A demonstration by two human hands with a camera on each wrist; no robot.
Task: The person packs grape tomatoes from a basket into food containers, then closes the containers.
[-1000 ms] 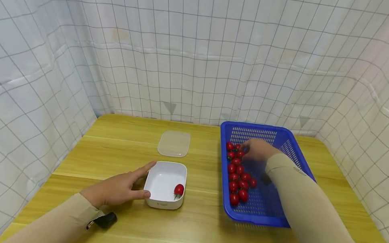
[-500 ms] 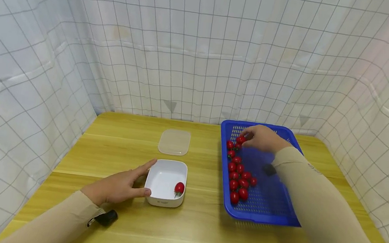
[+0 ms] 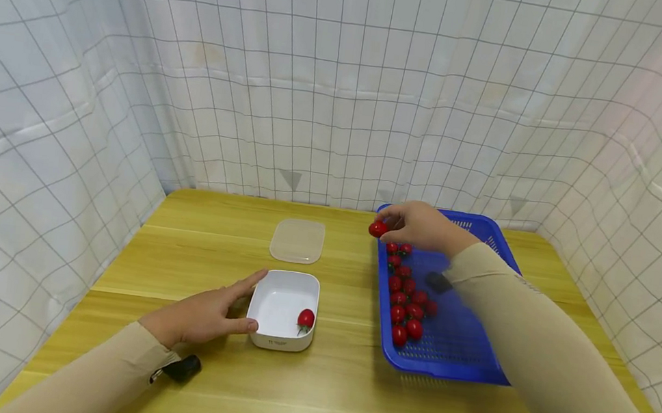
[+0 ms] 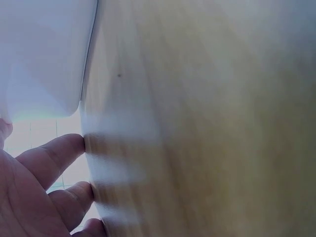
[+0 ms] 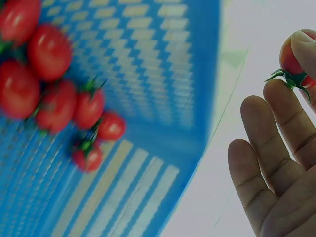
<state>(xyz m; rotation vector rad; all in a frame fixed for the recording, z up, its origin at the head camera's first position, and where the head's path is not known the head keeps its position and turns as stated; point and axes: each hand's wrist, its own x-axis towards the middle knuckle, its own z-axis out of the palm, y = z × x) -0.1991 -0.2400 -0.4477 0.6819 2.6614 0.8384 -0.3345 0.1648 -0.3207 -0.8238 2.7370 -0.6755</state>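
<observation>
My right hand pinches a cherry tomato over the far left rim of a blue plastic basket. In the right wrist view, a green stem end shows on this tomato, with the thumb across it. Several more cherry tomatoes lie along the basket's left side. My left hand rests at the left side of a white square container, thumb at its near corner and forefinger at the far one. Inside, one cherry tomato sits at the right. Fingertips touch the tabletop in the left wrist view.
A translucent lid lies flat behind the container. The wooden table is enclosed at the back and sides by a white grid-patterned curtain.
My right hand has taken a cherry tomato from the far left of the basket, lifted it, and moved left to the rim. My left hand and the container have stayed in place.
</observation>
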